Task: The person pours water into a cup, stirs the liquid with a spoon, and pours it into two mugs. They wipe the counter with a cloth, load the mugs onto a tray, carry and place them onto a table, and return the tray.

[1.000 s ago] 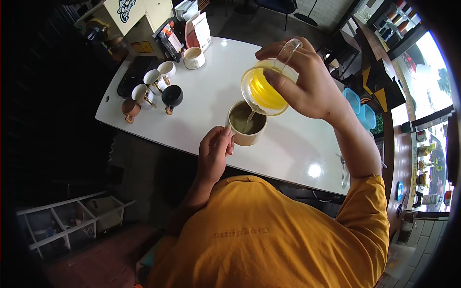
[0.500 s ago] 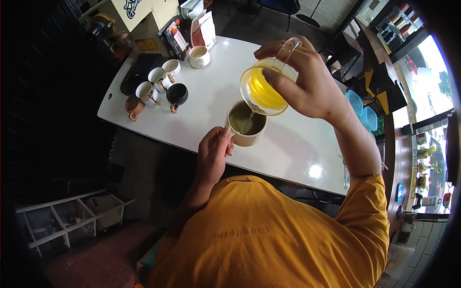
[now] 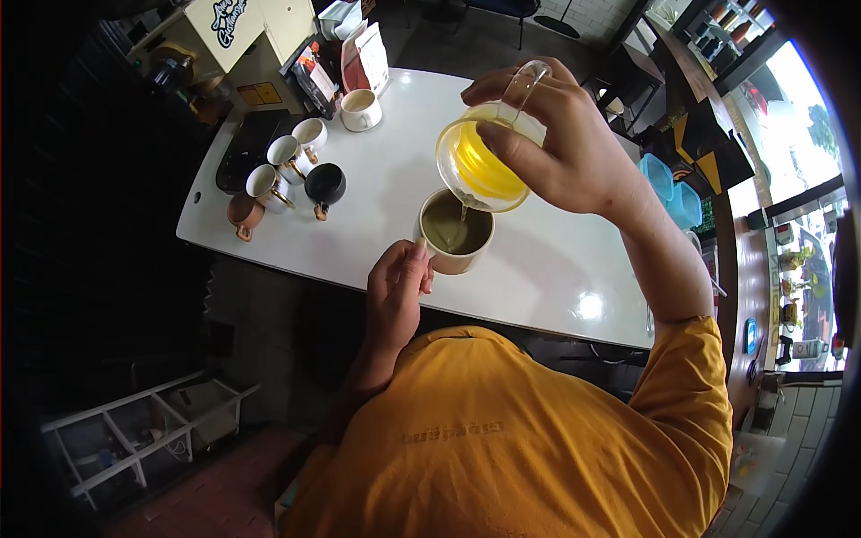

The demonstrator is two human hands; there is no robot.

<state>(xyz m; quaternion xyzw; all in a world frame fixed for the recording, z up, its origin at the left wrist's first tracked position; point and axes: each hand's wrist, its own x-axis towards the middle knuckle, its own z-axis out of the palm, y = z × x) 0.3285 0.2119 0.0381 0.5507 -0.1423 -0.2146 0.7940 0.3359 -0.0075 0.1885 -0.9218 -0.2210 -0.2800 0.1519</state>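
Jug [image 3: 477, 169] over mug [image 3: 457, 262], cups [image 3: 327, 184] left

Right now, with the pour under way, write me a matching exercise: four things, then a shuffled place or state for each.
Things
1. Glass vessel
2. Mug under the stream
3. Brown cup
4. Blue containers

Places and states
A. Leftmost in the picture among the cups on the table
B. Tilted in the right hand
C. Beyond the table's right end
D. Gripped at its side by the left hand

Pairs: 1-B, 2-D, 3-A, 4-C
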